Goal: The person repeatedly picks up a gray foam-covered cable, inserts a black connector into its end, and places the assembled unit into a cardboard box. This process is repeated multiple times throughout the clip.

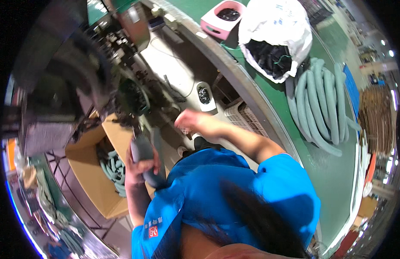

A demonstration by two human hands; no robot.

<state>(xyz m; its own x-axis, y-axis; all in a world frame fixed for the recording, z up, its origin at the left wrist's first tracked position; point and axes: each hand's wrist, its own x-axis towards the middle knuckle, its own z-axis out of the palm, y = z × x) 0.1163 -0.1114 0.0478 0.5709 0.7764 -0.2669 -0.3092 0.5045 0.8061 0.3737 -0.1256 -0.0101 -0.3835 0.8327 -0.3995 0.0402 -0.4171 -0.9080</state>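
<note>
Head view, left hand (135, 169) gripping a grey tube (142, 149), upper end indistinct, right hand (192, 121) blurred, its grip unclear.

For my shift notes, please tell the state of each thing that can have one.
Left hand: closed around grey piece
Right hand: curled, contents unclear
Cardboard box: open, holding greenish pieces
White sack: open, black contents showing
Pink bin: holding dark parts
White tray: holding black parts
Long tubes: bundled, bent
</note>
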